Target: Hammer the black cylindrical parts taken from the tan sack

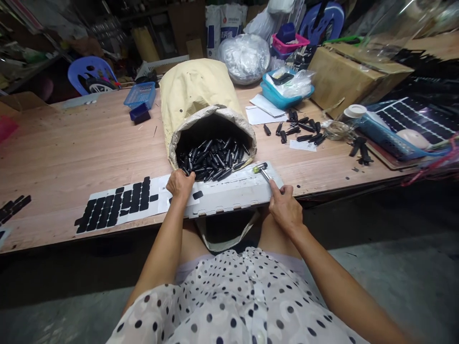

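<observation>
My right hand point(286, 205) is wrapped round the metal handle of a small mallet point(260, 168), whose head is yellow-green at one end and black at the other. The mallet's head is over the right end of a whitish board point(229, 195) at the table's front edge. At the near left rim of a yellowish sack point(197, 88), my left hand point(181, 184) is closed, its fingertips by the black parts point(215, 158) heaped in the sack's mouth. What it pinches is hidden. A white sheet point(158, 188) with rows of black stickers point(114, 205) lies left of the board.
Loose black parts point(304, 126) are scattered right of the sack. Behind them are a teal basket point(283, 98) and a cardboard box point(344, 76); a blue basket point(390, 136) stands far right. Small blue baskets point(140, 95) sit left of the sack.
</observation>
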### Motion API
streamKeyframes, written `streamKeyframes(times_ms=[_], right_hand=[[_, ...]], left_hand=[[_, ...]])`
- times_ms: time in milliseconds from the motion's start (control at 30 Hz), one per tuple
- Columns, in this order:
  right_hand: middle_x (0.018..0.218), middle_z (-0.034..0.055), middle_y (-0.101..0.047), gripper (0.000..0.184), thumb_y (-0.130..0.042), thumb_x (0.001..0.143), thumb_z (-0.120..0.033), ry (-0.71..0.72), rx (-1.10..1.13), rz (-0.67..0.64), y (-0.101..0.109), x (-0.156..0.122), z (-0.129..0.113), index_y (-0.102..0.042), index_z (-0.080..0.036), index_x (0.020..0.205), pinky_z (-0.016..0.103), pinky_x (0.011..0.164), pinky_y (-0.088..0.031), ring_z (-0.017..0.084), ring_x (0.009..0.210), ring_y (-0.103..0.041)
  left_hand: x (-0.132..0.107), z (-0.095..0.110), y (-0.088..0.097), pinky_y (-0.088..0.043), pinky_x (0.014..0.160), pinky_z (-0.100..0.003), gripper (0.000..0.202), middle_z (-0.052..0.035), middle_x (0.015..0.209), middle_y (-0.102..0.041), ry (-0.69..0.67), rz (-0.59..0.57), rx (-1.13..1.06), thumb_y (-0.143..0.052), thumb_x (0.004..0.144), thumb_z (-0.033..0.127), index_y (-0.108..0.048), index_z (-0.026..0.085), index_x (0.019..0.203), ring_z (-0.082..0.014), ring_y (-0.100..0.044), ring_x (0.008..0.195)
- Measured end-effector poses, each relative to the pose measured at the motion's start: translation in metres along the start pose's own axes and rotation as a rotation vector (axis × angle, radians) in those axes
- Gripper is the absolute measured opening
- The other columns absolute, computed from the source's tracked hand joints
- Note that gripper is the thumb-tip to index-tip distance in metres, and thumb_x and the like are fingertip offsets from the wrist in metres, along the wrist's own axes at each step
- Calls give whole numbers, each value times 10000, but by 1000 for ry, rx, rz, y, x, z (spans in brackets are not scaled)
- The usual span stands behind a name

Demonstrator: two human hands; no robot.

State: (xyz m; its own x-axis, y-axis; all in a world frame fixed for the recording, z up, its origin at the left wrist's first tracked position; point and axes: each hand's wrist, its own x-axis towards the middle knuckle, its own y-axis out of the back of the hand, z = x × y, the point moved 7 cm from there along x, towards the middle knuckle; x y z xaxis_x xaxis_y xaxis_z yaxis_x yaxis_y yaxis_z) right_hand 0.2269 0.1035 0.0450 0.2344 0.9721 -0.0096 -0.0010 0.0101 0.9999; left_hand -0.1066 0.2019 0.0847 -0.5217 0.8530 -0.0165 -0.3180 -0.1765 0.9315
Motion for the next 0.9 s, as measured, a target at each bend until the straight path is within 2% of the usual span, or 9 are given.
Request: streamKeyframes(times_ms=[100, 267, 433, 567, 733, 800, 900], right_hand=[[1144, 109, -471, 557, -439, 931, -254, -3, -3, 0, -1, 1, 0, -483, -317, 1483, 225, 498, -386, 98, 620, -529], [1143, 114, -477, 565, -459, 932, -273, 3, -11, -16, -2, 1, -2, -465, -321, 1494, 233, 510, -413, 122, 662, -556], [1144, 116, -479, 571, -457, 935, -276, 16, -14, -17, -1, 1, -2, -451, -318, 1504, 238, 518, -422, 125, 664, -563], [1149, 114, -479, 565, -461, 938, -283, 23, -21, -9, -1, 1, -2, -452, -322, 1502, 241, 527, -433, 129, 668, -574], [1170, 119, -477, 571, -444, 938, -263, 22, -10, -35, 2, 1, -3, -444, -324, 1506, 245, 539, -438, 142, 696, -594], [1180, 124, -477, 570, -421, 944, -251, 16, -1, -53, 3, 1, -3, -439, -318, 1510, 247, 539, -432, 150, 712, -603], [1185, 126, -478, 567, -397, 953, -239, 5, 1, -63, 5, 0, -4, -435, -311, 1514, 248, 538, -426, 159, 731, -612]], left_hand=[[0, -2, -4, -521, 843, -483, 178, -178, 1025, -743, 46, -16, 17, -722, 761, 370, -698, 193, 767, -380, -690, 1023], [4, -9, -5, -521, 830, -483, 159, -150, 1005, -747, 53, 28, -21, -762, 716, 346, -679, 216, 758, -369, -688, 1006], [2, -16, -15, -519, 815, -415, 148, -93, 954, -744, 104, 32, -153, -756, 660, 294, -674, 236, 769, -317, -681, 982], [-2, -25, -17, -511, 825, -357, 123, -35, 839, -703, 133, 97, -307, -677, 704, 287, -665, 232, 813, -250, -666, 901], [-16, -19, -2, -491, 877, -354, 111, -44, 875, -652, -125, 313, -378, -639, 718, 219, -622, 206, 827, -218, -602, 864], [-29, -7, -4, -487, 855, -358, 104, -46, 871, -652, -291, 295, -384, -652, 728, 218, -620, 211, 826, -223, -584, 855], [-56, 23, -21, -477, 841, -355, 83, -36, 852, -670, -589, 140, -368, -669, 740, 217, -642, 227, 818, -227, -573, 858]])
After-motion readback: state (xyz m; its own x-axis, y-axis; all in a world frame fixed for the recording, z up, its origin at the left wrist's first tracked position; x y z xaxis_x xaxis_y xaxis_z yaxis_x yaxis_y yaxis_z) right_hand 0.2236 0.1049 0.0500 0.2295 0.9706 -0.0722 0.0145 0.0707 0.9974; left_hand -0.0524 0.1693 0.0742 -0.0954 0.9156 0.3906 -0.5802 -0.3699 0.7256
